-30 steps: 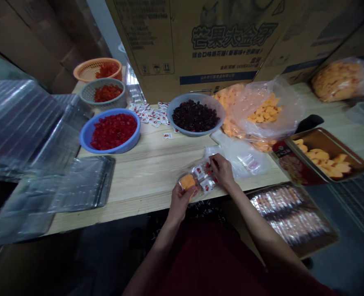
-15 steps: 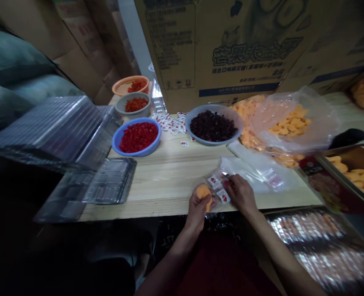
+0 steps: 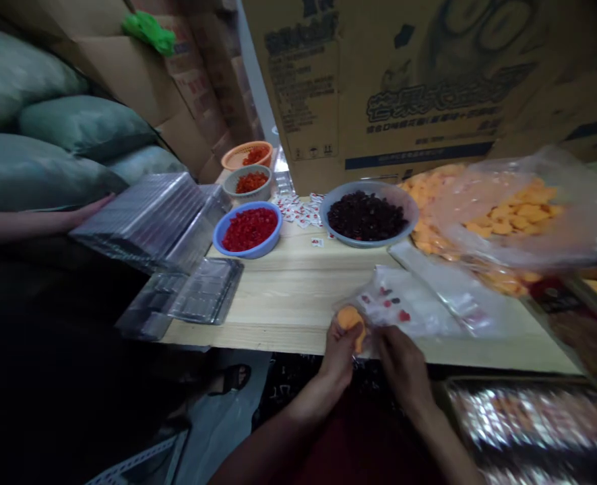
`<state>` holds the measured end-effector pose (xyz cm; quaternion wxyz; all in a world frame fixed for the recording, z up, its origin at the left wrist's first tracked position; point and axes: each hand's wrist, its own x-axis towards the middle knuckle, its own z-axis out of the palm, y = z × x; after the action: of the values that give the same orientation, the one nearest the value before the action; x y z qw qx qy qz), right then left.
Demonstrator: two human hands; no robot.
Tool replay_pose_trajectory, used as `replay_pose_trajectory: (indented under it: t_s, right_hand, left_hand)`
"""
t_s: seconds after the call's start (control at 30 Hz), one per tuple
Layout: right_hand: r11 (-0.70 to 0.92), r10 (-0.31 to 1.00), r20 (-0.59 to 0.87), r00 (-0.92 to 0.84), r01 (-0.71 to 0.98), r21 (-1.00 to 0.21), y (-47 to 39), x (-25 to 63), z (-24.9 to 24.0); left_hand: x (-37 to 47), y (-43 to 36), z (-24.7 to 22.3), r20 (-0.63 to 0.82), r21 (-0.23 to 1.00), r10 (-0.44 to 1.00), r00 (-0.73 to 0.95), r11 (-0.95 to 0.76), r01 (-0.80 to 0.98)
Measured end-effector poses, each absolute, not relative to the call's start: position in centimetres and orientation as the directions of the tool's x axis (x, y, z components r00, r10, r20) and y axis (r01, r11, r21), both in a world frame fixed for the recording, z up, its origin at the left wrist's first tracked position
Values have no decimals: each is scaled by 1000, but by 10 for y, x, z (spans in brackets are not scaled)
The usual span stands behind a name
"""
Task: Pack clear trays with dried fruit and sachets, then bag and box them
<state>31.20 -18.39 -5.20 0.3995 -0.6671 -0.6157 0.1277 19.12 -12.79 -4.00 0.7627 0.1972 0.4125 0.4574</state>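
Note:
My left hand (image 3: 341,350) is closed around the near left end of a clear plastic bag, pinching an orange, cookie-like piece (image 3: 352,320) seen through the film. At the bag's lower right side is my right hand (image 3: 404,364), its fingers curled in against the film; motion blur softens their tips. Small red and dark pieces (image 3: 392,303) show beyond my hands, on or under clear film. Flat clear plastic bags (image 3: 430,313) lie stacked just past my right hand.
A blue bowl of red bits (image 3: 248,229) and a bowl of dark dried fruit (image 3: 366,214) stand behind, with white packets (image 3: 298,210) between. Clear trays (image 3: 207,289) lie left, by another person's arm (image 3: 36,225). A big bag of orange pieces (image 3: 511,209) sits right.
The view has swung left, bringing another person's arm and a green bag into sight. My right hand has drawn down toward the table edge; my left hand keeps the orange piece.

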Motion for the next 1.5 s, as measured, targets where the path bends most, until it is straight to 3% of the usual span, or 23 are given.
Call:
replay_pose_trajectory:
  t_s: [0.1,0.2,0.4,0.53,0.73,0.93,1.1,1.23,1.33,1.43,1.5]
  right_hand:
    - [151,923,344,174,656,-739,-177,282,-43]
    - [131,940,283,191,563,-816,-172,277,-32]
    - [67,984,126,128,390,-918,-167,291,-5]
    - [138,990,142,-19,411,-901,-161,274,1]
    - [366,929,272,-252,518,-773,-165,233,-9]
    - [318,944,225,-240,488,-813,-173,239,-4]
    - [347,936,223,-272,616,-707,-185,239,-23]
    - [380,925,251,-286,667,-641,-200,245,-40]
    - [392,919,269,-288,726,-565,-202,254,-48]
    - [450,893,247,-377,766,-459,-192,257,-65]
    - [480,877,265,-402,770,-421,-186,255,-79]
  left_hand:
    - [183,-128,-32,-420,753,892,168,446,-484]
    - [160,-123,-22,-396,791,894,207,447,-417]
    - [112,-119,-13,-452,684,772,447,621,-383]
    - [110,-127,-18,-455,669,761,461,635,-387]
    - [120,-137,-24,-452,741,872,188,485,-464]
    - [97,-142,-32,-463,789,886,-32,395,-471]
    - [54,-137,-51,-316,939,929,-194,277,-207]
    - [22,-144,-45,-49,942,994,-96,78,327]
    - [11,-146,-26,111,699,959,259,-261,666]
    - [12,-134,-21,36,437,770,637,-585,683]
    - [13,-122,-31,20,338,676,737,-698,631]
